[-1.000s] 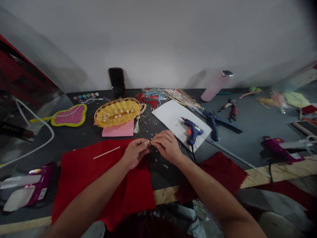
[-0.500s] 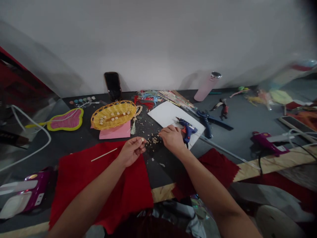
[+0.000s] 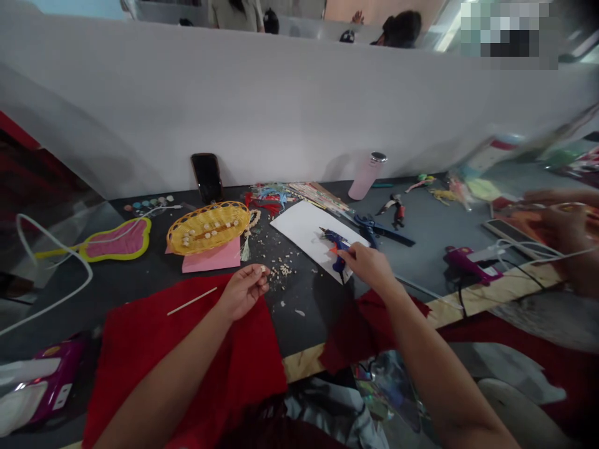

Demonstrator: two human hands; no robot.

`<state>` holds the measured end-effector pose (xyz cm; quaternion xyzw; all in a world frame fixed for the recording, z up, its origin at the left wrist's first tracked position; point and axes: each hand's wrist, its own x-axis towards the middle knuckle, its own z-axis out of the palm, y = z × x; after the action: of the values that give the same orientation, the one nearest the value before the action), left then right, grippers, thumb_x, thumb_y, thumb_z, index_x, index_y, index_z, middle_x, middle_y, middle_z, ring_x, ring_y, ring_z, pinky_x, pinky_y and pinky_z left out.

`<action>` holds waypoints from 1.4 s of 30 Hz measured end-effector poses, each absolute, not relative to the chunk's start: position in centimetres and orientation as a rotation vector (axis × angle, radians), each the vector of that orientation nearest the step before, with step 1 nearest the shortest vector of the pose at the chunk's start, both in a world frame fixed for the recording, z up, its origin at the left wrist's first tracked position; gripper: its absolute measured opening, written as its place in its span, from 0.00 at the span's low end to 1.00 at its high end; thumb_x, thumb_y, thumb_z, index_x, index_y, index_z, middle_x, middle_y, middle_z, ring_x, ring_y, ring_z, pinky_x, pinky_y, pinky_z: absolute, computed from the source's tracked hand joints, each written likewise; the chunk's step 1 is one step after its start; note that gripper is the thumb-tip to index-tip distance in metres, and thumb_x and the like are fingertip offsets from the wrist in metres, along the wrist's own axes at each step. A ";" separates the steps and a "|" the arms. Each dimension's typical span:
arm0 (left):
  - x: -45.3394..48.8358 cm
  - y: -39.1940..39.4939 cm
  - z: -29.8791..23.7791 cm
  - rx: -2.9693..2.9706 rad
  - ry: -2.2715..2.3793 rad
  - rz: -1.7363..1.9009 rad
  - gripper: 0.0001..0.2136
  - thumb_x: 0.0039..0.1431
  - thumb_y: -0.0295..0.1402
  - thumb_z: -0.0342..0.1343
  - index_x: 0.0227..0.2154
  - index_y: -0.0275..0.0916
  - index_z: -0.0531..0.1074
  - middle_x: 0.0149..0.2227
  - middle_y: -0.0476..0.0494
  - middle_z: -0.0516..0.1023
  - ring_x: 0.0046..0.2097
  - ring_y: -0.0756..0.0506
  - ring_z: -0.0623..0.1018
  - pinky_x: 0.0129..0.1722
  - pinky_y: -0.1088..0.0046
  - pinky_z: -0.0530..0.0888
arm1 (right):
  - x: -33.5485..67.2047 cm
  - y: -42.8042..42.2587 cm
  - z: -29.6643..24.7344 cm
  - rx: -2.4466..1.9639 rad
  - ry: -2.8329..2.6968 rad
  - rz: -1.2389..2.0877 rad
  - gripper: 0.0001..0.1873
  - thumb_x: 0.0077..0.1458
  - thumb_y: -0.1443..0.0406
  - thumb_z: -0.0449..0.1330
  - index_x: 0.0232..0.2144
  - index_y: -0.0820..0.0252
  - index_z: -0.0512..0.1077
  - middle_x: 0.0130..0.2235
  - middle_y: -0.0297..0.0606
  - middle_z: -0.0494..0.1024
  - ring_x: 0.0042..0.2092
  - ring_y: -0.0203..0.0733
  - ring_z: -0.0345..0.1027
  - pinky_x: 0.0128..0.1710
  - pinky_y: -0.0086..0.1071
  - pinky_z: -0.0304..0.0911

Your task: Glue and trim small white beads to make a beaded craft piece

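Observation:
My left hand hovers over the red cloth, its fingertips pinched on a small pale bead. Loose pale beads lie scattered on the dark table just beside it. My right hand reaches to the blue glue gun, which lies on a white sheet; the fingers curl at its handle, touching it. Whether they grip it is unclear.
A yellow wicker basket with beads sits on pink paper. A thin stick lies on the cloth. Blue scissors, a pink bottle, a phone, purple glue guns, another person's hand at right.
My hands have parted. The right hand moved right from the beads to the blue glue gun. The left stays pinched on a bead. The view has tilted up.

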<state>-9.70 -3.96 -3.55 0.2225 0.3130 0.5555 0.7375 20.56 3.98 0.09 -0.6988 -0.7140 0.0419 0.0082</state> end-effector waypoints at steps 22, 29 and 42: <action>-9.9 -3.9 -3.4 0.483 0.663 1.218 0.04 0.51 0.28 0.59 0.30 0.32 0.74 0.31 0.45 0.72 0.27 0.56 0.66 0.28 0.78 0.68 | 19.0 2.6 -0.7 -1.350 -1.058 1.312 0.19 0.48 0.51 0.54 0.33 0.60 0.69 0.23 0.33 0.66 0.22 0.32 0.58 0.17 0.24 0.57; -10.4 -3.3 -3.5 0.395 0.646 1.308 0.04 0.50 0.27 0.60 0.29 0.32 0.72 0.32 0.45 0.72 0.27 0.55 0.67 0.28 0.77 0.68 | 15.1 0.6 1.0 -0.931 -0.916 1.613 0.16 0.39 0.67 0.62 0.36 0.57 0.69 0.36 0.36 0.73 0.33 0.36 0.66 0.22 0.25 0.59; -10.6 -3.2 -3.2 0.354 0.703 1.319 0.06 0.49 0.31 0.61 0.29 0.35 0.71 0.30 0.47 0.72 0.27 0.55 0.66 0.26 0.77 0.66 | 10.8 -1.3 -0.6 -0.822 -1.669 1.569 0.20 0.56 0.49 0.50 0.34 0.60 0.64 0.26 0.35 0.65 0.26 0.35 0.56 0.27 0.31 0.55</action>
<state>-10.60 -3.16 -3.21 0.1600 0.3179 0.5966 0.7193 10.78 -1.32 -0.60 -0.3167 -0.6434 0.6048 0.3464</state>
